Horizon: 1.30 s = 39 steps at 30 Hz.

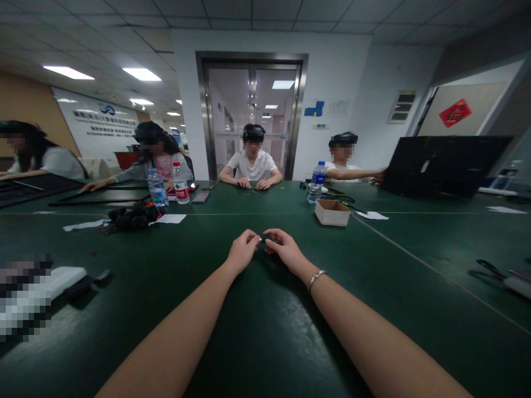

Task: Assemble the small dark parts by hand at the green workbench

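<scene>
Both my hands meet above the green table, straight ahead of me. My right hand pinches a small dark object between thumb and fingers; a metal bracelet circles that wrist. My left hand is closed with its fingertips at the object's other end, where a bit of shiny silver shows. The object is too small and partly covered by fingers, so its exact kind cannot be told.
An open cardboard box stands ahead right, near a water bottle. Bundled black cables lie ahead left by two bottles. A white device is at near left. Several people sit across the table; a large black panel stands right.
</scene>
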Motion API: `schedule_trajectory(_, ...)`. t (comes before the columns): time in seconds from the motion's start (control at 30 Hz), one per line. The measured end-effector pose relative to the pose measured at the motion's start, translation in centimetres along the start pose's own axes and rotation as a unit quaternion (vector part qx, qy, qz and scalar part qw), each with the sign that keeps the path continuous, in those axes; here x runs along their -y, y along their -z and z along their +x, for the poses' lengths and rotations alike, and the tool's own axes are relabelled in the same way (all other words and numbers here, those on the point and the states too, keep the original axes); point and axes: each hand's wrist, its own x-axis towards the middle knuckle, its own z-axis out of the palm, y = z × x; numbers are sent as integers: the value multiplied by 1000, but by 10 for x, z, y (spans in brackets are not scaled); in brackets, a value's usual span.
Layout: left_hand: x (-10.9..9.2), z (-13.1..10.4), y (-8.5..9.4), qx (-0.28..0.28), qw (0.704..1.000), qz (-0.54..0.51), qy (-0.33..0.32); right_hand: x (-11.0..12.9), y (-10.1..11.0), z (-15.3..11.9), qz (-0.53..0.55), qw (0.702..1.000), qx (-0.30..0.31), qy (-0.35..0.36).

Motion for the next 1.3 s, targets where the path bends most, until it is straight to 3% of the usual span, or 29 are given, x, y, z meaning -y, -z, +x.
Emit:
schedule_trajectory(0.13,6,3,0,-2,997,71,8,-1,0,1,-7,1000,11,6)
schedule_trajectory(0.37,1,0,-2,17,1000,14,-16,0,1,-1,1,1000,9,2)
schedule_trajectory(0.67,3,0,0,14,997,76,-16,-2,1,0,2,1000,17,1)
schedule_trajectory(1.0,-1,0,1,6,994,105,26,-1,2,1,-10,999,43,3)
schedule_trajectory(1.17,-3,0,2,2,988,156,12,-1,2,0,-116,990,62,45)
schedule_trajectory(1.3,-4,0,1,2,984,175,23,4,-1,-5,-252,959,49,122)
